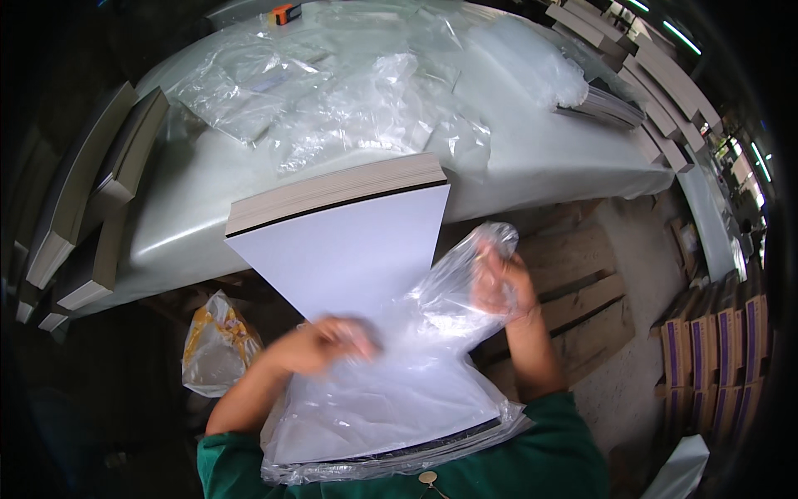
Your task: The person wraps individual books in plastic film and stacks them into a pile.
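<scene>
A thick stack of white sheets or boards (349, 241) slants from the table's front edge down toward my body. Its near part lies under a clear plastic bag (391, 407), whose edge crumples at my waist. My right hand (503, 279) is raised to the right of the stack, its fingers curled in a pulled-up fold of the bag. Blurred by motion, my left hand (332, 341) hovers at or just above the stack's left side; whether its fingers touch the bag, I cannot tell.
Loose clear plastic bags (357, 108) lie heaped on the covered table (191, 208). Thick block-like stacks (108, 166) stand at left. An orange-black tape measure (285, 14) sits at the back. Below are a white-yellow sack (218, 345), a wooden pallet (582, 308) and stacked brown cartons (715, 349).
</scene>
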### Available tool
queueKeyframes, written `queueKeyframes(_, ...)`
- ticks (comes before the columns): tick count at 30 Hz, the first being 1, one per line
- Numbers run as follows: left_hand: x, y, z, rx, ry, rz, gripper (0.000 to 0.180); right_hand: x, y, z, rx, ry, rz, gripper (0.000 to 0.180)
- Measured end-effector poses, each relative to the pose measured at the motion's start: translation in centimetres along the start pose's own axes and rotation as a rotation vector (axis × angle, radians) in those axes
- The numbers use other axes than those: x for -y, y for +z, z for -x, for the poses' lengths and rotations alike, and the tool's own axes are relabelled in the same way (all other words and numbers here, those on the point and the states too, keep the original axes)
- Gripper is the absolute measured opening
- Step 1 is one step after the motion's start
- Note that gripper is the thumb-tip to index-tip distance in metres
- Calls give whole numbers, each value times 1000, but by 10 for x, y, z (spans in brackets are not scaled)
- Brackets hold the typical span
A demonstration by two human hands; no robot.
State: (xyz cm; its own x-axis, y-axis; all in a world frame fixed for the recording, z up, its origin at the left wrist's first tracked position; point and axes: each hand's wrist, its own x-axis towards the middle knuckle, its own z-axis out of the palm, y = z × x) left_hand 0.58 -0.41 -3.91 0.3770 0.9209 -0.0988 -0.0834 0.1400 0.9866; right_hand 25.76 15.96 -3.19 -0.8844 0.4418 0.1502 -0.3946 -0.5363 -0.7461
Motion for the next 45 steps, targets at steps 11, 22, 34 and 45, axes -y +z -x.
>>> queueKeyframes(11, 15, -21, 32, -278, 208, 456, 24, -34, -33, 5, -365, 361, -428, 37)
queueKeyframes(22, 28, -11, 65, 45, 553, 694, 19, -57, 0, -2, -418, -88, 258, 21)
queueKeyframes(34, -36, -37, 63, -1108, 643, -1037, 19, -1, 51, -40, -554, -863, 1852, 36)
queueKeyframes(45, 80, -50, 87, -414, -46, 543, 26, -83, -73, 54, -327, 282, -91, 60)
